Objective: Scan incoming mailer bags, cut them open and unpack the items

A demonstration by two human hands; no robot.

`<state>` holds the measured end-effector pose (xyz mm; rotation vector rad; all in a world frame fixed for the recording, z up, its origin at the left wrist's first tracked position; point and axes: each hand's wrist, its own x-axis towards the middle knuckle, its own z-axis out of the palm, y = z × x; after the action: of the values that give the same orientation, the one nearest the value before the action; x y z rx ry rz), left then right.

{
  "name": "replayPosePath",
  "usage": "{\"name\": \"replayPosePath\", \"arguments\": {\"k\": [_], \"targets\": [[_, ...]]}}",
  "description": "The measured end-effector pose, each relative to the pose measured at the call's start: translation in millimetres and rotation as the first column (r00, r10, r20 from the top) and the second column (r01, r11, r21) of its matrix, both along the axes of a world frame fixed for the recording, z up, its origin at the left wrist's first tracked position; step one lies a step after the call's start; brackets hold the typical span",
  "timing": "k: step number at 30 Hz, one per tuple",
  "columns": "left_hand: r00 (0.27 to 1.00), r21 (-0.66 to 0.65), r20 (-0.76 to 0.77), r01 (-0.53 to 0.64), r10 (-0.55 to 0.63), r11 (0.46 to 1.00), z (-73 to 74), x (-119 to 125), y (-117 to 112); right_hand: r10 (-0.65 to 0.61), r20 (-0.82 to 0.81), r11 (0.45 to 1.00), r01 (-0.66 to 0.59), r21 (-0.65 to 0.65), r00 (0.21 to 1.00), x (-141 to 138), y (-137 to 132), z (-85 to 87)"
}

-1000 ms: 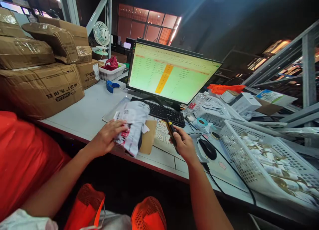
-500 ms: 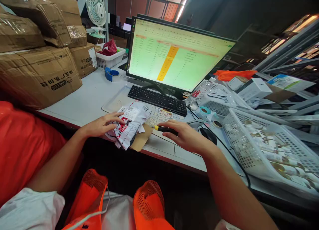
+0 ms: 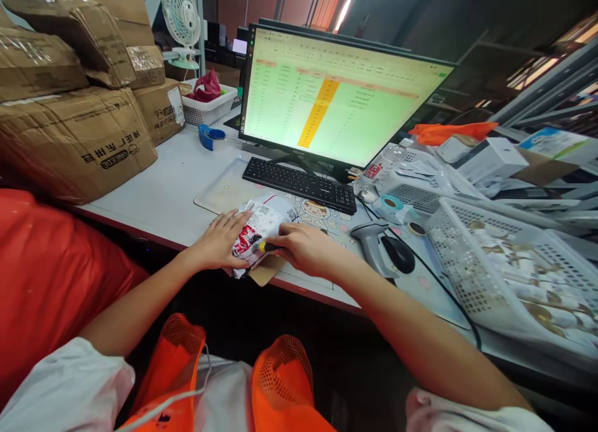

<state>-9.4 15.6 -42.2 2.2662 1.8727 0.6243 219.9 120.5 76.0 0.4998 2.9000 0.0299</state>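
Note:
A crumpled white plastic parcel [image 3: 264, 223] with a printed label lies on a piece of brown cardboard [image 3: 262, 270] at the front edge of the white desk [image 3: 163, 189]. My left hand [image 3: 219, 240] lies flat on the parcel's left side, fingers stretched out. My right hand [image 3: 303, 248] is closed around a black marker with a yellow tip [image 3: 267, 247], and the tip touches the parcel.
A monitor [image 3: 334, 101] and keyboard [image 3: 299, 184] stand behind the parcel. A barcode scanner [image 3: 371, 245] and mouse [image 3: 398, 254] lie to the right, with white baskets [image 3: 504, 276] of small goods beyond. Cardboard boxes [image 3: 75, 139] are stacked at the left.
My right hand has swung the marker from upright to the left and down onto the parcel. The parcel has been laid flat on the desk under my left hand.

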Motion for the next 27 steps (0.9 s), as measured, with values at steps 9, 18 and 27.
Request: {"name": "replayPosePath", "arguments": {"k": [9,18,27], "targets": [[0.997,-0.129,0.016,0.078,-0.077,0.989,15.5,-11.4,3.9,-0.653,-0.096,0.705,0.649,0.286,0.751,102.6,79.3,6.4],[0.977,0.009,-0.010,-0.214,0.214,0.977,58.7,36.0,32.9,-0.713,-0.299,0.629,0.767,0.130,0.635,105.8,53.6,-103.6],[0.942,-0.017,-0.145,-0.308,0.302,0.951,49.4,43.3,48.9,-0.084,-0.713,0.996,0.090,-0.029,0.696,5.6,-14.2,-103.3]]}}
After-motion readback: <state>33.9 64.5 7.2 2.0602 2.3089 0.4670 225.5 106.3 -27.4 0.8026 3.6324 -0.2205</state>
